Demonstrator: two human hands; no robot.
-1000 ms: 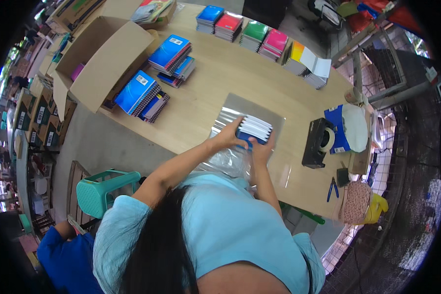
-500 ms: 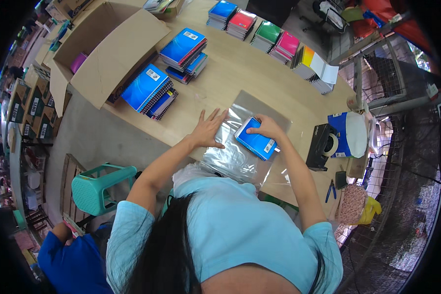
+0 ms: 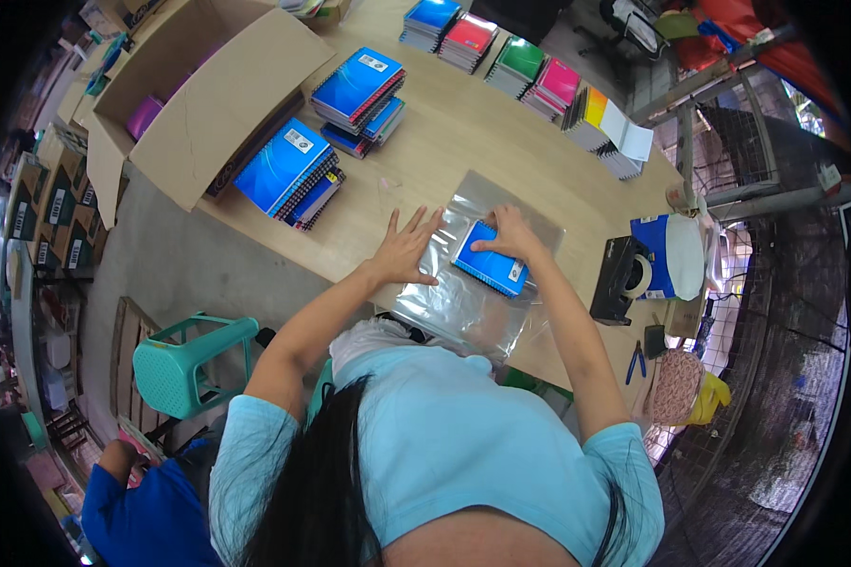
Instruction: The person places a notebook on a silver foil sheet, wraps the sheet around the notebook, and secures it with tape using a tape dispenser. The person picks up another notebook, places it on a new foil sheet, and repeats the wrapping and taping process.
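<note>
On the tabletop in front of me lies a stack of clear plastic sheets or bags [image 3: 450, 312], shiny and slightly rumpled. A small blue spiral notebook [image 3: 490, 268] rests over it, perhaps with others beneath it. My right hand [image 3: 509, 236] grips the notebook's far edge, thumb across the cover and fingers partly hidden behind. My left hand [image 3: 408, 249] is spread with its fingers apart at the left edge of the plastic, holding nothing.
Piles of blue notebooks [image 3: 279, 170] stand left beside an open cardboard box [image 3: 227, 94]. Coloured notebook stacks [image 3: 517, 66] line the far edge. At right are a black tape dispenser [image 3: 615, 282] and blue-handled pliers [image 3: 636, 362]. A green stool [image 3: 194, 369] and a person in blue [image 3: 147, 510] are at lower left.
My right hand has shifted the blue notebook slightly away from me, and it looks flatter on the plastic. The left hand stays spread in nearly the same place.
</note>
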